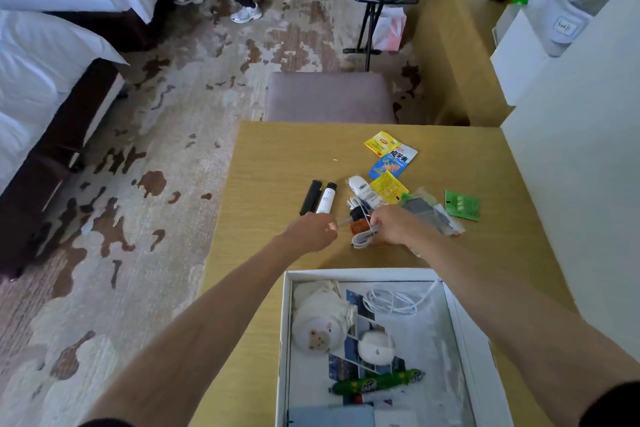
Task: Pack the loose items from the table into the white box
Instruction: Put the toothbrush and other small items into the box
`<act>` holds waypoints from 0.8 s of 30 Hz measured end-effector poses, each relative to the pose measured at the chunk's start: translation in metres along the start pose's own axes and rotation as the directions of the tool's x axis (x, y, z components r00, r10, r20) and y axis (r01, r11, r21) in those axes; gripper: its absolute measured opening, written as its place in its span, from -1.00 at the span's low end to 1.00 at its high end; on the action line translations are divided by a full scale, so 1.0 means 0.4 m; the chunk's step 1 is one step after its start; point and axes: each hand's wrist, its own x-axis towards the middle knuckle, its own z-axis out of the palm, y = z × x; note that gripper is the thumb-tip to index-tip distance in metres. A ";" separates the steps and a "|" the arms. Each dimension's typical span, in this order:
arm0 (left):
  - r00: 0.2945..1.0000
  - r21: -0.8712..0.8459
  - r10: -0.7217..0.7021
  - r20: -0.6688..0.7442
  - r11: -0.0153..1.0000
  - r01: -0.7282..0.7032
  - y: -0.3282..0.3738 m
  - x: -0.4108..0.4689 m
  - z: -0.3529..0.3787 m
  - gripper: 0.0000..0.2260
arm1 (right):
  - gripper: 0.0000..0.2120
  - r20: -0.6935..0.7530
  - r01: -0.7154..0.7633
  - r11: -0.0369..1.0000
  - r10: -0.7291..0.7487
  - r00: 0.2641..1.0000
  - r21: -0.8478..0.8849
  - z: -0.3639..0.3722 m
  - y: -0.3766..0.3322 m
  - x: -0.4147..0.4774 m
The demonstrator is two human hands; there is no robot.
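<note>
The white box (284, 340) lies open at the near edge of the wooden table (277, 163); inside are a coiled white cable (391, 302), a white cloth bundle (322, 319), a round white case (375, 347) and a green wrapped stick (377, 381). My right hand (398, 227) is shut on a looped white cable (362, 239) just beyond the box. My left hand (315, 230) is closed beside it, pinching the end of a thin item; what it is I cannot tell. Loose on the table lie a black tube (310, 197), a white tube (326, 198) and snack packets (393, 158).
A green sachet (462, 204) and a clear packet (433, 215) lie right of my right hand. A grey stool (329, 97) stands against the table's far edge. Beds are at left, a white wall at right, and a person's legs show at the top.
</note>
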 end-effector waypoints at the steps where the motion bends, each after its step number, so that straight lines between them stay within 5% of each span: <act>1: 1.000 -0.017 -0.003 0.003 1.000 0.003 -0.009 0.008 0.003 -0.75 | -0.85 0.003 0.004 1.000 -0.004 1.000 -0.003 0.009 -0.001 0.013; 15: 0.998 -0.107 0.050 -0.026 0.993 -0.053 -0.035 -0.044 0.021 -0.77 | -0.91 -0.004 -0.017 0.941 0.019 1.000 0.338 0.014 0.040 -0.018; 20: 0.994 -0.190 0.019 -0.108 0.981 -0.040 -0.027 -0.110 0.018 -0.78 | -0.85 0.055 -0.022 0.982 0.012 0.998 0.188 0.033 -0.021 -0.012; 24: 0.987 -0.246 -0.004 -0.158 0.969 -0.036 -0.021 -0.166 0.022 -0.79 | -0.55 -0.004 -0.100 0.984 0.102 0.995 0.146 0.044 -0.026 -0.023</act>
